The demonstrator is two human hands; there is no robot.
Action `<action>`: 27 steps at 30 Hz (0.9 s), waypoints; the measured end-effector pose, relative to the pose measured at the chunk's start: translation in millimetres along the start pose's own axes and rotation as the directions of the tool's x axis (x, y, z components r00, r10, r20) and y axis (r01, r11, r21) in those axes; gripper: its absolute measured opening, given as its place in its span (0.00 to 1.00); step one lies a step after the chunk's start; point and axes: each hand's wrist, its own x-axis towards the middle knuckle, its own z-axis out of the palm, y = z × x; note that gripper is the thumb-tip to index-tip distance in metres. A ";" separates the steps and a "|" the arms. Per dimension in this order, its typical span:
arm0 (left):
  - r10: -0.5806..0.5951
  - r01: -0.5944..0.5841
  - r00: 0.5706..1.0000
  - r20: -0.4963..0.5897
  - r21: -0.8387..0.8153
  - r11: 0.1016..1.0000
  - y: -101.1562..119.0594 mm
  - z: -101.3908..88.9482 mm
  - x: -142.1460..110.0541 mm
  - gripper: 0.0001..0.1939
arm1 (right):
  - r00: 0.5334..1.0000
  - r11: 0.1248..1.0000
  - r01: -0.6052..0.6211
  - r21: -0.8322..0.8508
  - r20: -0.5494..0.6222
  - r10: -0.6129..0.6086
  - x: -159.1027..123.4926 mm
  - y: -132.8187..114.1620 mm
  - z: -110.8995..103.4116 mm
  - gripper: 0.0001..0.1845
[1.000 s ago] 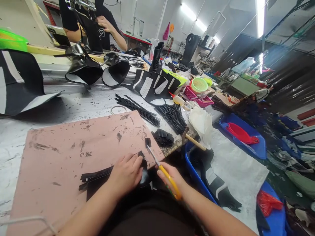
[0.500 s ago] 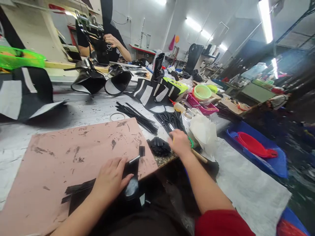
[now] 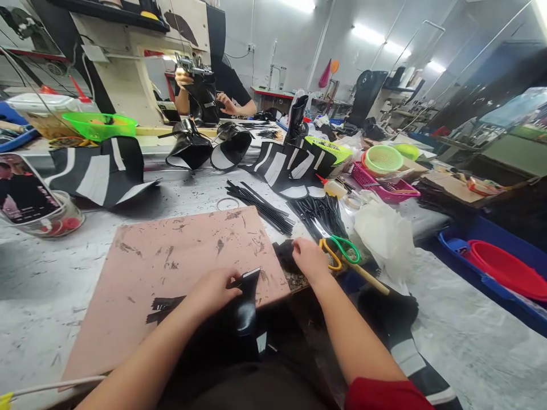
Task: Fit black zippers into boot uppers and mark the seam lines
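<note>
My left hand (image 3: 219,291) grips the upper edge of a shiny black leather piece (image 3: 245,313), thumb and fingers closed on it. A narrow white strip runs along that edge, over the right side of a pink cutting board (image 3: 205,242). My right hand (image 3: 311,259) has its fingers curled together at a pile of small black pieces (image 3: 284,254); what lies between the fingertips is hidden. Just right of it lie scissors (image 3: 337,246) with green and yellow handles. Black strips with ragged ends (image 3: 164,307) lie beside my left forearm.
Thin black strips (image 3: 260,208) and zippers (image 3: 314,212) lie beyond the board. Boot uppers (image 3: 190,145) stand farther back. A phone (image 3: 25,188) leans at left. Pink (image 3: 384,188) and green baskets (image 3: 100,125) hold supplies. Across the table a person works at a sewing machine.
My right hand has moved from the scissors to the pile of small black pieces. My left hand has gone from lying over the leather to gripping its edge. The view has swung left.
</note>
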 end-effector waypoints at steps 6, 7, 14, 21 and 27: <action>0.042 -0.041 0.999 -0.027 0.030 0.999 8.6 -2.4 -3.1 0.07 | 0.990 0.968 0.140 -0.206 0.048 -0.133 -6.0 1.6 1.8 0.15; 0.039 -0.038 0.999 -0.027 0.031 0.999 9.8 -2.9 -4.6 0.07 | 0.988 0.967 0.147 -0.208 0.072 -0.135 -7.6 -0.3 1.5 0.15; 0.041 -0.041 0.999 0.014 -0.044 0.998 11.7 -8.3 -13.7 0.13 | 0.951 0.980 0.140 -0.143 -0.256 -0.173 -28.3 -15.4 -4.5 0.14; 0.108 -0.107 0.994 -0.010 -0.253 0.962 13.0 -5.1 -19.9 0.13 | 0.780 0.756 0.613 0.231 -0.330 -0.532 -59.8 -65.7 -8.6 0.05; 0.081 -0.122 0.988 -0.132 -0.344 0.931 16.3 5.0 -27.4 0.10 | 0.780 0.747 0.616 0.249 -0.321 -0.537 -66.9 -76.4 -10.9 0.05</action>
